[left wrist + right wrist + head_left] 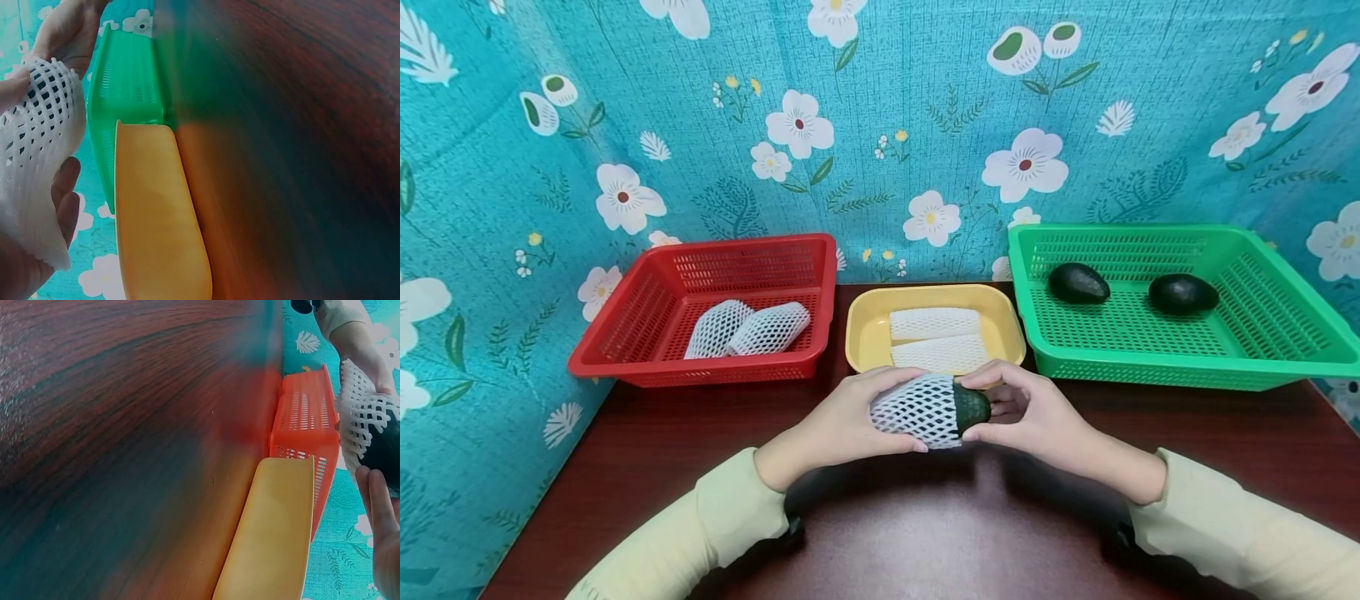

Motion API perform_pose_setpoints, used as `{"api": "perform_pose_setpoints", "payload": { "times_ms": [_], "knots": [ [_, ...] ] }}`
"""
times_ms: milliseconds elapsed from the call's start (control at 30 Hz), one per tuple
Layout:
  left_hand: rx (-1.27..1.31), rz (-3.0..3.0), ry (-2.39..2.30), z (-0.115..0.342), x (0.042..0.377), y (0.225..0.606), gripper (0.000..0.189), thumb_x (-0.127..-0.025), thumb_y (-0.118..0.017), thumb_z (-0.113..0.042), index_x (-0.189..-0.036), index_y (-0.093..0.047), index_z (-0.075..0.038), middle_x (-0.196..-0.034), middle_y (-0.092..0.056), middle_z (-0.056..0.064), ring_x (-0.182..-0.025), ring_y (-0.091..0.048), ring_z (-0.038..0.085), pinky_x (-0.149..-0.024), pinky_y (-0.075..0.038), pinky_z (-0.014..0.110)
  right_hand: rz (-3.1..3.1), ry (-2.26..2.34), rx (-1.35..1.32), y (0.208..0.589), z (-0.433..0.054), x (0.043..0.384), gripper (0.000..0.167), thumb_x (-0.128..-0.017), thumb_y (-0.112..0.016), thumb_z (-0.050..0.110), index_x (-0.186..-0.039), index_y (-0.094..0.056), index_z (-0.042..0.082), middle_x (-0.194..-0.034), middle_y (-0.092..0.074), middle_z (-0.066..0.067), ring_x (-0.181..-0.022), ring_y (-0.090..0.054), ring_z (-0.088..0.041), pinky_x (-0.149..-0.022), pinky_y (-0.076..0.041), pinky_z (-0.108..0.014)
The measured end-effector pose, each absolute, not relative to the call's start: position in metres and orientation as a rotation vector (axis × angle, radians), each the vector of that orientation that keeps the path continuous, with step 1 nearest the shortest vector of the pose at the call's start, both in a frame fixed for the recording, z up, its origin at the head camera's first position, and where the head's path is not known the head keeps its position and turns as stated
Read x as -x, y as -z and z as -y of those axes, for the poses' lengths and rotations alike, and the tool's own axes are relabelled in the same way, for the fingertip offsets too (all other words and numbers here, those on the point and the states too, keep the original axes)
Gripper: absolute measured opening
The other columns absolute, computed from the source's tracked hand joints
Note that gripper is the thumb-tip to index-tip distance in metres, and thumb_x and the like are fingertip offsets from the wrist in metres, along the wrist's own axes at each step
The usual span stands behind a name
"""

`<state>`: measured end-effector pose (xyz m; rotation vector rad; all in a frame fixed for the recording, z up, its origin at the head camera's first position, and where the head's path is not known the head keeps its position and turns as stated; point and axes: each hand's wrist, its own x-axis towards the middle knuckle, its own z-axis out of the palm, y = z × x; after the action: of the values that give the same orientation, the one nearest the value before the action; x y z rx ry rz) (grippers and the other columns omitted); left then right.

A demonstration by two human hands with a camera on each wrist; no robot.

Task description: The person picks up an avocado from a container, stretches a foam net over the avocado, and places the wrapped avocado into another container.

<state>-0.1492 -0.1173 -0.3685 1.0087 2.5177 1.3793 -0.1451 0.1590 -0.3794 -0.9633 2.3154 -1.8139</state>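
Note:
In the head view a dark green avocado (973, 409) is partly inside a white foam net sleeve (921, 410), above the near part of the table. My left hand (850, 421) grips the sleeved part from the left, thumb along the near side. At the bare end, my right hand (1037, 412) holds the avocado between thumb and fingers. The right wrist view shows the dark avocado (382, 453) with the net's edge (355, 419) around it. In the left wrist view the net sleeve (44, 137) hides the fruit.
A yellow tray (859, 329) with two flat foam nets (935, 323) stands just beyond the hands. At left, a red basket (760, 368) contains two net-covered fruits (771, 327). The green basket (1180, 373) at right has two bare avocados (1078, 283). A floral cloth (880, 108) hangs behind.

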Motion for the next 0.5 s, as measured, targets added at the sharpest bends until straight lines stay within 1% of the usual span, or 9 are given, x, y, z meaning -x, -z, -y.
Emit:
{"api": "perform_pose_setpoints", "payload": {
  "times_ms": [233, 333, 433, 500],
  "knots": [
    [-1.046, -2.533, -1.335, 0.1104, 0.1509, 0.3686, 0.078, -0.075, -0.092, -0.029, -0.143, -0.058, -0.014, -0.130, -0.064, -0.001, -0.114, -0.058, 0.013, -0.092, -0.053, 0.031, -2.329, 1.804, 0.918, 0.3794, -0.1583, 0.1439, 0.045, -0.078, -0.087, -0.003, -0.118, -0.068, 0.003, -0.116, -0.066, -0.011, -0.090, -0.072, -0.019, -0.077, -0.061, -0.033],
    [-1.036, -2.536, -1.301, 0.1101, 0.1512, 0.3674, 0.081, -0.075, -0.092, -0.031, -0.145, -0.056, -0.016, -0.131, -0.063, -0.002, -0.115, -0.057, 0.012, -0.093, -0.053, 0.030, -2.337, 1.808, 0.917, 0.3803, -0.1583, 0.1435, 0.045, -0.077, -0.087, -0.003, -0.118, -0.068, 0.003, -0.116, -0.066, -0.010, -0.089, -0.071, -0.019, -0.077, -0.061, -0.032],
    [-1.046, -2.524, -1.249, 0.1116, 0.1520, 0.3662, 0.086, -0.074, -0.093, -0.031, -0.148, -0.052, -0.018, -0.135, -0.060, -0.003, -0.118, -0.055, 0.012, -0.094, -0.053, 0.030, -2.335, 1.814, 0.918, 0.3816, -0.1581, 0.1436, 0.045, -0.078, -0.086, -0.005, -0.119, -0.068, 0.001, -0.117, -0.066, -0.008, -0.088, -0.071, -0.019, -0.078, -0.061, -0.031],
    [-1.066, -2.521, -1.196, 0.1127, 0.1527, 0.3654, 0.091, -0.073, -0.094, -0.030, -0.150, -0.049, -0.017, -0.140, -0.056, -0.002, -0.122, -0.053, 0.014, -0.096, -0.053, 0.031, -2.335, 1.818, 0.914, 0.3824, -0.1581, 0.1441, 0.046, -0.078, -0.085, -0.006, -0.120, -0.067, 0.000, -0.117, -0.065, -0.007, -0.088, -0.071, -0.018, -0.078, -0.060, -0.031]
  ]
}}
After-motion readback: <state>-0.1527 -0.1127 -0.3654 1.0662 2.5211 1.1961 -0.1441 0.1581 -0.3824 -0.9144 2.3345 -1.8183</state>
